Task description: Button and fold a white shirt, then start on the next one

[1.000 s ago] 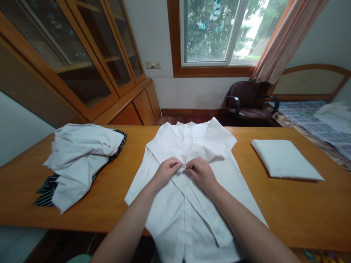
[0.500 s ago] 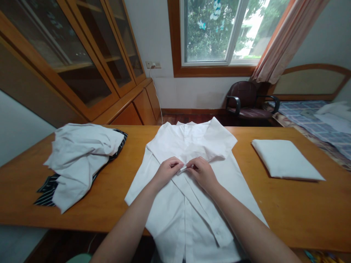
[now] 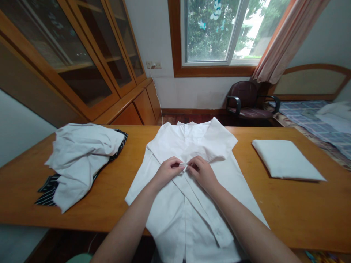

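Note:
A white long-sleeved shirt [image 3: 167, 208] lies spread over the middle of the table, its collar end at the far edge and its lower part hanging over the near edge. One sleeve [image 3: 207, 215] runs slantwise down across the front, with a buttoned cuff at its end. At the shirt's middle my left hand [image 3: 167, 172] pinches a bit of the white fabric. Close beside it, my right hand [image 3: 201, 173] pinches the same small piece from the other side. The fingertips nearly meet, and they partly hide the folded fabric between them.
On the wooden table [image 3: 287, 208], a folded white garment [image 3: 287, 159] lies to the right. A crumpled white garment [image 3: 85, 149] rests on a dark striped cloth [image 3: 48, 195] at the left. Beyond stand a glass-door cabinet [image 3: 117, 95], an armchair [image 3: 245, 98] and a bed [image 3: 323, 120].
My fingers have shifted slightly on the pinched fabric, and the small white piece between them has turned. The shirt and the other garments lie as before.

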Action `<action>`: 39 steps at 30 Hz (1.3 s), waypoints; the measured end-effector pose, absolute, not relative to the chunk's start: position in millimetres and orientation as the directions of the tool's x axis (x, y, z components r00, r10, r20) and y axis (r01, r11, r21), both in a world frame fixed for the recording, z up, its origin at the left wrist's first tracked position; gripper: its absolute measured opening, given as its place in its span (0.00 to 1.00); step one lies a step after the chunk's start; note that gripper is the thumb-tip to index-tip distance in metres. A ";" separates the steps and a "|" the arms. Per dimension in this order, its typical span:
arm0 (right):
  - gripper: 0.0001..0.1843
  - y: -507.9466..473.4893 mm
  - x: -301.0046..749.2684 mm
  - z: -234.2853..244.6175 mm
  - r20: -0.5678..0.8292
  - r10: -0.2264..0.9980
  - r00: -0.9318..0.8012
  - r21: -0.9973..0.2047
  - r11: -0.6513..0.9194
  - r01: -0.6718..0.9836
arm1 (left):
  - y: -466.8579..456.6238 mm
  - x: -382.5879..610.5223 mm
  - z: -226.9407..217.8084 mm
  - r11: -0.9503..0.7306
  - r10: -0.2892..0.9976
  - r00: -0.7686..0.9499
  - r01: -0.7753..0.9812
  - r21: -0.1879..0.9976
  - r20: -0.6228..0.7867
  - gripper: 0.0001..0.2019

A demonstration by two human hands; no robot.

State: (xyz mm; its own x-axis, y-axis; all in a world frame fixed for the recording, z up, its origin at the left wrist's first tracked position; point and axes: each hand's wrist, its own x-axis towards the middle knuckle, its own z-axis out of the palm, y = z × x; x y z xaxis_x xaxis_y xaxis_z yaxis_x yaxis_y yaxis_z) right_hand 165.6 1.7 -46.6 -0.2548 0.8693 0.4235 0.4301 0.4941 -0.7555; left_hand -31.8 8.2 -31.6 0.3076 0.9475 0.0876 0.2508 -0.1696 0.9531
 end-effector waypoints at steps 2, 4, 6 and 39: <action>0.05 1.6 165.3 -47.8 0.421 0.868 -0.265 -0.752 0.497 0.434 | 8.0 -31.6 -31.7 -0.160 0.951 0.297 0.252 0.954 0.081 0.10; 0.04 1.3 165.3 -48.9 0.425 0.862 -0.277 -0.742 0.507 0.438 | 8.0 -31.4 -31.4 -0.161 0.955 0.285 0.263 0.951 0.083 0.11; 0.04 0.5 165.4 -48.8 0.428 0.859 -0.282 -0.733 0.512 0.448 | 8.1 -31.3 -30.7 -0.171 0.956 0.280 0.279 0.945 0.090 0.11; 0.13 -0.1 168.9 -48.5 0.309 0.872 -0.379 -0.807 0.452 0.382 | 12.2 -32.3 -34.6 -0.209 0.960 0.254 0.359 0.910 0.120 0.09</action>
State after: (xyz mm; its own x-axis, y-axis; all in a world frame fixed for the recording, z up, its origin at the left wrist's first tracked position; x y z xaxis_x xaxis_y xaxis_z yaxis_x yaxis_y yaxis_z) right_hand 168.9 -0.1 -48.5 -0.3787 0.8723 0.3093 0.3816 0.4516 -0.8065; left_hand -32.3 12.2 -34.6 0.2543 0.9596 0.1202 0.3587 -0.2091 0.9097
